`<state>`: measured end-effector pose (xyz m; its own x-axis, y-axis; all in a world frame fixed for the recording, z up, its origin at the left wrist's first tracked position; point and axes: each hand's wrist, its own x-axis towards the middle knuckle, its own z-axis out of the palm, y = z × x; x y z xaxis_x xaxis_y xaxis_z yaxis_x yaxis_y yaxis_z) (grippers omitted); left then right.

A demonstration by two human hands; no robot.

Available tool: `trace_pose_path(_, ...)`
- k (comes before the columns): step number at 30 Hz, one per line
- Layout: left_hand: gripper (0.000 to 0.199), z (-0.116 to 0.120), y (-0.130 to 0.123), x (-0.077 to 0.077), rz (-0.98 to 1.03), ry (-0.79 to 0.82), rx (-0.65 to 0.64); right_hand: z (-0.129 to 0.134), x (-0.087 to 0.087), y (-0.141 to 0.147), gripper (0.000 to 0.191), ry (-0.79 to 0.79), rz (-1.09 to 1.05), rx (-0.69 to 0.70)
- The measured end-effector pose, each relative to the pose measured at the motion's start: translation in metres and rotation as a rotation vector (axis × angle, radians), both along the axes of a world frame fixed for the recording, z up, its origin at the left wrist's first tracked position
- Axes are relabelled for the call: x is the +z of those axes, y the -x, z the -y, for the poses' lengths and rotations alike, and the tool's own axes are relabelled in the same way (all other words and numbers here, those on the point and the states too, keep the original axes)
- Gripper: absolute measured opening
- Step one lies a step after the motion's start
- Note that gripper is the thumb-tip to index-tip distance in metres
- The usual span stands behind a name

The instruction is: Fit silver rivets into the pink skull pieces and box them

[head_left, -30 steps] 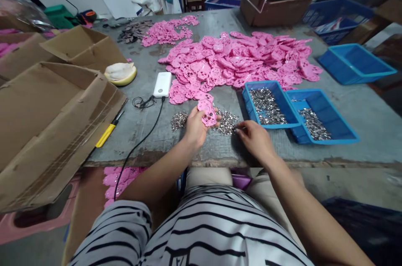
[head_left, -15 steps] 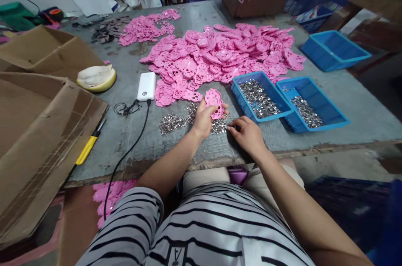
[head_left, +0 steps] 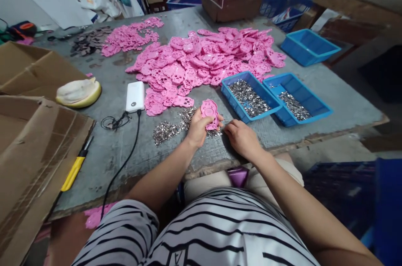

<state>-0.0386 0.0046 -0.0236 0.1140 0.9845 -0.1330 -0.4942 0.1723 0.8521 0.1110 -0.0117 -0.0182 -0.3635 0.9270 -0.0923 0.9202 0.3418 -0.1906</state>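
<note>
My left hand (head_left: 198, 128) holds a pink plastic piece (head_left: 209, 112) upright between thumb and fingers, above small shiny metal parts (head_left: 165, 132) on the grey table (head_left: 176, 161). Just right of it, my right hand (head_left: 240, 136) is closed, its fingertips pinched at the edge of the metal parts; whatever they hold is too small to make out. Behind both hands spreads a large heap of pink pieces (head_left: 216, 54). Two blue trays (head_left: 276, 109) with metal parts stand to the right of the heap's front.
A third blue tray (head_left: 309, 46) is at the back right. On the left are cardboard boxes (head_left: 37, 165), a fruit rind (head_left: 78, 93), a white power bank (head_left: 135, 96) with a black cable, and a yellow-handled tool (head_left: 73, 173). A brown box (head_left: 232, 6) stands behind.
The view has shifted, so the table's things sit further left. My left hand still holds the pink piece, now turned more upright. My right hand stays pinched near the metal parts.
</note>
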Motion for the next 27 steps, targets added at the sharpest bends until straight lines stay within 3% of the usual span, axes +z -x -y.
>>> trace_pose_path(4, 0.037, 0.001, -0.001, 0.000, 0.020, 0.013, -0.007, 0.002, 0.002, -0.001, 0.022, 0.025, -0.016, -0.041)
trace_pose_path(13, 0.036, 0.000, 0.000, -0.001, 0.022, 0.021, 0.010, 0.003, 0.001, 0.004, 0.023, -0.012, 0.118, 0.004)
trace_pose_path(16, 0.036, 0.001, -0.001, -0.002, 0.020, 0.014, 0.001, -0.002, -0.002, -0.002, 0.015, 0.006, -0.170, -0.098)
trace_pose_path(19, 0.040, 0.002, -0.002, -0.002, 0.007, 0.009, -0.029, -0.008, -0.005, -0.007, 0.006, 0.106, -0.732, -0.259)
trace_pose_path(22, 0.044, 0.004, -0.004, -0.003, -0.011, 0.015, -0.061, -0.013, -0.005, -0.006, 0.023, 0.295, -1.203, -0.360)
trace_pose_path(27, 0.054, 0.003, -0.008, -0.006, -0.014, 0.032, -0.055, -0.012, -0.004, 0.006, 0.033, 0.321, -1.453, -0.404)
